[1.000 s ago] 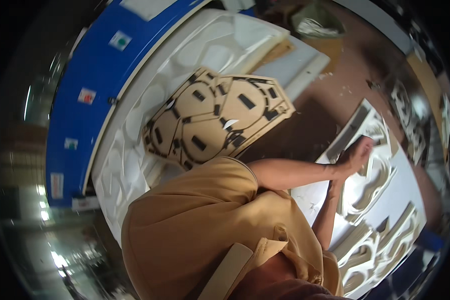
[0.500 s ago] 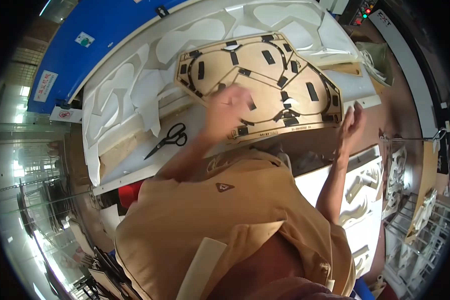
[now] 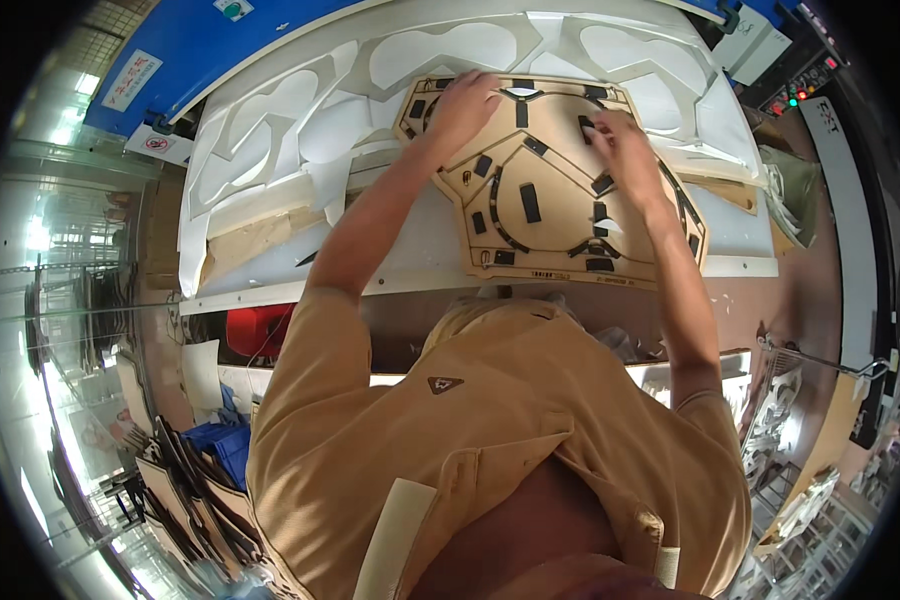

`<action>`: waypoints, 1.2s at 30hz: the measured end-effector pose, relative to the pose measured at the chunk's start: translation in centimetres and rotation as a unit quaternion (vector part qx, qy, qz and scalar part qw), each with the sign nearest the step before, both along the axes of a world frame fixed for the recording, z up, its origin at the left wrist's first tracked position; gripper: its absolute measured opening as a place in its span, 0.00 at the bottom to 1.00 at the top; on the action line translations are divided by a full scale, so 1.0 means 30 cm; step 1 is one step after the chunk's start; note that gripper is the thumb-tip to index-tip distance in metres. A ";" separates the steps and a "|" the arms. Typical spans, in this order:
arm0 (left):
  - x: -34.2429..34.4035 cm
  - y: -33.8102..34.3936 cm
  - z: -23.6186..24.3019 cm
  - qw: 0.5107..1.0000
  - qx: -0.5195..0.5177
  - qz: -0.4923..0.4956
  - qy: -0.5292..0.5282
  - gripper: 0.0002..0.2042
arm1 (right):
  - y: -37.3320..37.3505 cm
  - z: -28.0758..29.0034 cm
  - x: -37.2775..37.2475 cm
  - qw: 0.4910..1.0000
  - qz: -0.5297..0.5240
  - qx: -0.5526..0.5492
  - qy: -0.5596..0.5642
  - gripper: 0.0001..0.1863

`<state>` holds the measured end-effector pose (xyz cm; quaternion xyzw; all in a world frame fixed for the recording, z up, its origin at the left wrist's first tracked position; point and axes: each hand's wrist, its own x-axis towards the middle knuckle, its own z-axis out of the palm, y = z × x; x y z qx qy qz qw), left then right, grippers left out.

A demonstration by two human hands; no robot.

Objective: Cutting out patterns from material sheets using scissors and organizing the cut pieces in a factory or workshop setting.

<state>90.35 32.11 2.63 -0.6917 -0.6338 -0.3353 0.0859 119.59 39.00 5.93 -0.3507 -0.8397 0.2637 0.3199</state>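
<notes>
A flat wooden cutting die (image 3: 570, 200), with dark curved lines and black pads, lies across the white sheet material and overhangs the table's near edge a little. My left hand (image 3: 462, 112) rests on its far left part, fingers stretched toward the far edge. Over the far right part, my right hand (image 3: 625, 158) has its bent fingers apart, the tips at a black pad (image 3: 585, 130). That hand is slightly blurred. A dark pointed tip, from the scissors (image 3: 308, 258), shows beside my left forearm; the rest is hidden.
White sheet (image 3: 235, 170) with large cut-out shapes covers the far side of the table (image 3: 390, 268). Behind it stands a blue machine body (image 3: 195, 60). A red object (image 3: 258, 330) sits below the table at left. Wire racks (image 3: 770, 480) stand at right.
My view has shifted. The cutting die is turned and sits farther right in the picture. Both hands have moved onto its far part. My left forearm now hides most of the scissors.
</notes>
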 end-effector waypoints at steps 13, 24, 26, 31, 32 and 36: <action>0.024 0.283 -0.041 0.953 -0.228 -0.092 0.176 0.10 | -0.006 0.072 0.021 0.995 -0.005 -0.100 0.010 0.14; 0.009 0.435 -0.088 0.951 -0.210 -0.104 0.204 0.13 | 0.035 -0.054 0.293 0.954 0.179 -0.121 -0.208 0.05; -0.118 0.480 -0.148 0.939 -0.223 -0.125 0.232 0.13 | -0.001 -0.036 0.253 0.949 0.209 -0.092 -0.219 0.05; -0.279 0.392 -0.262 0.952 -0.205 -0.122 0.192 0.08 | -0.176 0.010 0.169 0.963 0.215 -0.092 -0.135 0.05; -0.057 0.366 -0.102 0.950 -0.206 -0.125 0.198 0.08 | -0.181 -0.018 0.239 0.962 0.208 -0.092 -0.149 0.05; 0.038 0.263 0.004 0.921 -0.284 -0.128 0.235 0.06 | -0.246 0.005 0.242 0.957 0.205 -0.125 -0.166 0.05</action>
